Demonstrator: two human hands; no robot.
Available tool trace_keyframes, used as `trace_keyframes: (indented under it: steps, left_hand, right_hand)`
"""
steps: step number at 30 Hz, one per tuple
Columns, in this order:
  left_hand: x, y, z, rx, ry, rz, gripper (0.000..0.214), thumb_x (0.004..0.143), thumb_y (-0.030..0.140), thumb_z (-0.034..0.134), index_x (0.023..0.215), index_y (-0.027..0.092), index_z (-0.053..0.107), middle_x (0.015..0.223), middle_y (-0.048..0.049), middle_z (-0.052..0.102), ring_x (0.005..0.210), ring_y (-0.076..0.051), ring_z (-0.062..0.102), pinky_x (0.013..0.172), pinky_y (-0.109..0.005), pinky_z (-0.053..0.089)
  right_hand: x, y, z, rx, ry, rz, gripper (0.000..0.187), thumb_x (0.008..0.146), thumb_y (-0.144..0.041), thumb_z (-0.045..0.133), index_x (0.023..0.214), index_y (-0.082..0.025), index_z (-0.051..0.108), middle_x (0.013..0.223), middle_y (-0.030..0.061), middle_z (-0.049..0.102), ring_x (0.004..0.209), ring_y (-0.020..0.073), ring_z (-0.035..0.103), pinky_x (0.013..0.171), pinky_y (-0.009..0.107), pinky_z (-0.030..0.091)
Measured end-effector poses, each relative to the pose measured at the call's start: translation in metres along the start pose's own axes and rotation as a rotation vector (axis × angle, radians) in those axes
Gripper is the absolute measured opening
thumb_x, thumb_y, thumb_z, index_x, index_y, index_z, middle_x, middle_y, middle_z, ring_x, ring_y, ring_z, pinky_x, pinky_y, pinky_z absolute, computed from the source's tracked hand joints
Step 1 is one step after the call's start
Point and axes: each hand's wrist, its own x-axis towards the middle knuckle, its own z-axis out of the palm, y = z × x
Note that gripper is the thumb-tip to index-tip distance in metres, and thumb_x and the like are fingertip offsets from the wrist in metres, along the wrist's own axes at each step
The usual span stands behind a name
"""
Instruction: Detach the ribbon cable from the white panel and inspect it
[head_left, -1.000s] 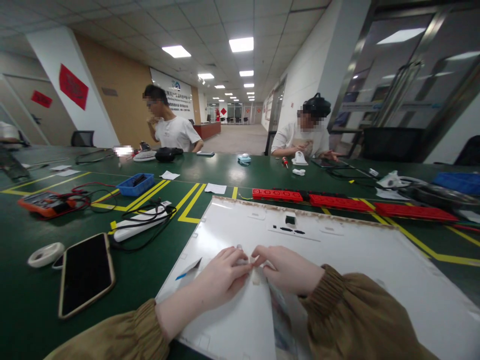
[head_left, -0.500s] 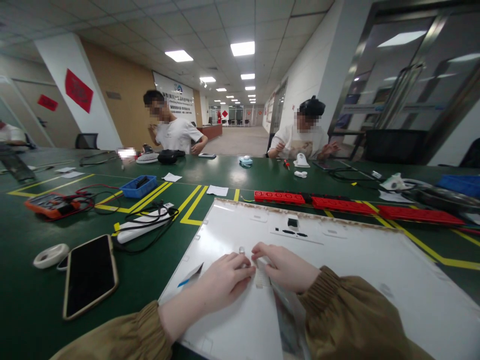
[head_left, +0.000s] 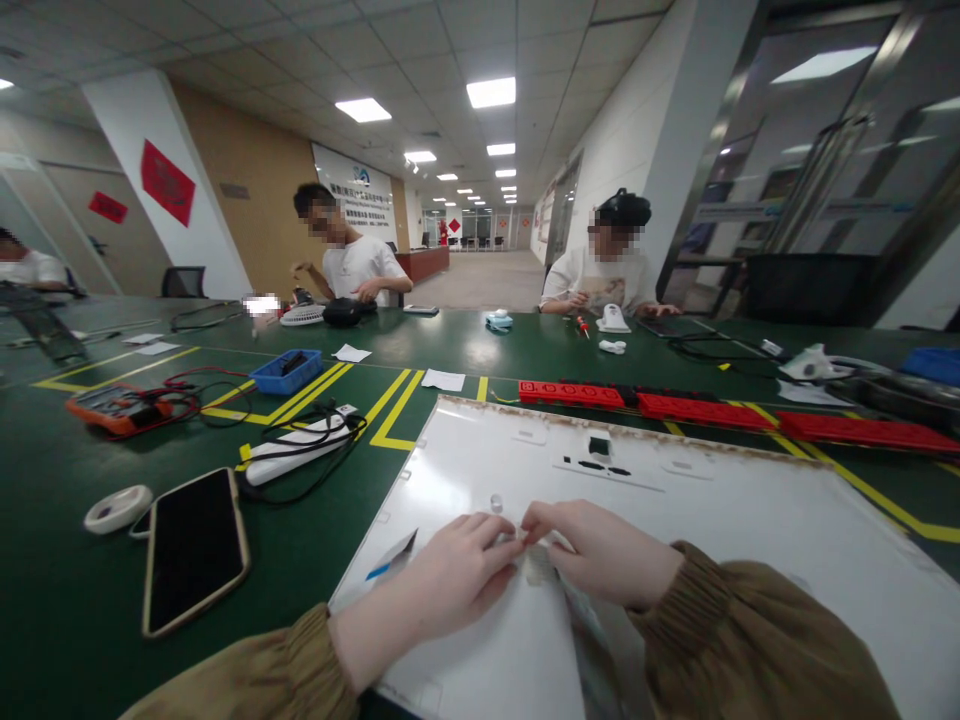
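Observation:
A large white panel (head_left: 712,520) lies flat on the green table in front of me. My left hand (head_left: 450,575) and my right hand (head_left: 600,550) rest on it side by side, fingertips meeting. Both pinch a small pale strip (head_left: 536,562) that lies on the panel; what it is I cannot make out. A tiny clear bead-like part (head_left: 495,500) sits on the panel just beyond my left fingers. A small slip with a blue mark (head_left: 390,560) lies to the left of my left hand.
A dark phone (head_left: 193,548) and a white tape roll (head_left: 118,507) lie at left, with a white power strip and black cable (head_left: 300,450) behind. Red power strips (head_left: 720,408) run beyond the panel. Two seated people work across the table; an orange meter (head_left: 112,408) and blue tray (head_left: 289,371) sit far left.
My hands have stayed together on the strip, shifting slightly right and nearer in view as my head turned a little. The people across have moved their hands.

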Motion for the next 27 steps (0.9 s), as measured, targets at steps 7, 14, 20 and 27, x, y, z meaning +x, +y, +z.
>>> trace_keyframes:
  steps: [7,14,20,27]
  left_hand:
    - [0.000,0.001,0.001,0.044,-0.013,0.037,0.029,0.088,0.014,0.044,0.115,0.019,0.054,0.107,-0.0073,0.057,0.097,-0.022,0.054,0.085,-0.035,0.047]
    - [-0.001,0.002,0.003,0.084,-0.022,0.157,0.022,0.089,0.017,0.045,0.106,0.017,0.058,0.104,-0.0045,0.061,0.094,-0.020,0.056,0.085,-0.032,0.044]
    - [-0.001,0.004,0.001,0.091,-0.039,0.241,0.021,0.090,0.021,0.047,0.108,0.018,0.058,0.107,-0.0037,0.062,0.096,-0.018,0.056,0.084,-0.030,0.043]
    - [0.000,0.005,0.000,0.043,-0.073,0.226,0.022,0.088,0.021,0.048,0.108,0.019,0.058,0.108,-0.0022,0.062,0.097,-0.018,0.055,0.086,-0.030,0.043]
  right_hand:
    - [0.003,0.011,0.001,0.055,0.008,-0.014,0.035,0.072,-0.004,0.043,0.097,-0.017,0.063,0.097,0.0035,0.068,0.093,0.0194,0.062,0.084,0.029,0.045]
    - [0.004,0.012,-0.001,0.069,-0.002,-0.017,0.036,0.072,-0.004,0.041,0.098,-0.017,0.063,0.099,0.0031,0.068,0.093,0.0183,0.063,0.085,0.029,0.046]
    - [0.004,0.014,0.002,0.079,-0.005,-0.017,0.039,0.070,-0.003,0.040,0.099,-0.016,0.063,0.100,0.0031,0.068,0.094,0.0180,0.063,0.085,0.028,0.047]
    - [0.004,0.009,0.000,0.043,-0.011,0.006,0.040,0.070,-0.004,0.041,0.101,-0.015,0.063,0.100,0.0040,0.068,0.093,0.0194,0.063,0.084,0.030,0.047]
